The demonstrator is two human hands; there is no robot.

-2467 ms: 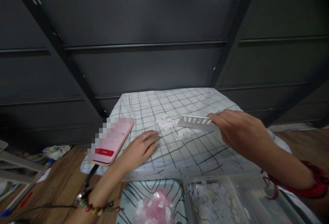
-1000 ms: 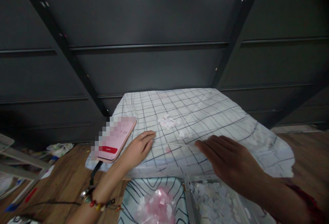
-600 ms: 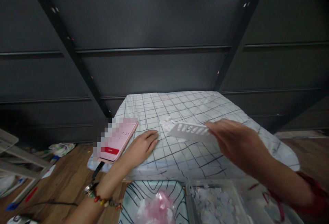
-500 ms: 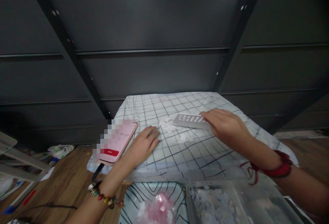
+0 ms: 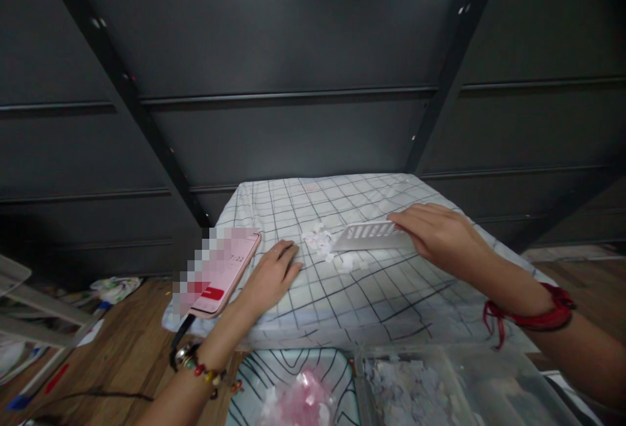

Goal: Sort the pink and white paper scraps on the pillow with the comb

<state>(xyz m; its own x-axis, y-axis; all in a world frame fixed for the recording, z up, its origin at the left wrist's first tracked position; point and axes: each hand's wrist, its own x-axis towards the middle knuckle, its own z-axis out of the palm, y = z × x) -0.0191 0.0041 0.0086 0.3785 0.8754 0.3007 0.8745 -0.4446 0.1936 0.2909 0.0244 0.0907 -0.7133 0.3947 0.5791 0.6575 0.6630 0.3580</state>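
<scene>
Head view: right hand (image 5: 443,230) grips white slotted plate (image 5: 369,243), tilted, around middle of cloth-covered table (image 5: 391,292), left end next to white scraps (image 5: 317,240). Left hand (image 5: 271,276) lies palm-down, fingers loose, near pink phone (image 5: 242,263), table's near-left corner.

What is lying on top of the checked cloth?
On the checked cloth: white scraps, a pink phone and the left hand. The right hand holds a white slotted tool; what it covers is hidden.
</scene>
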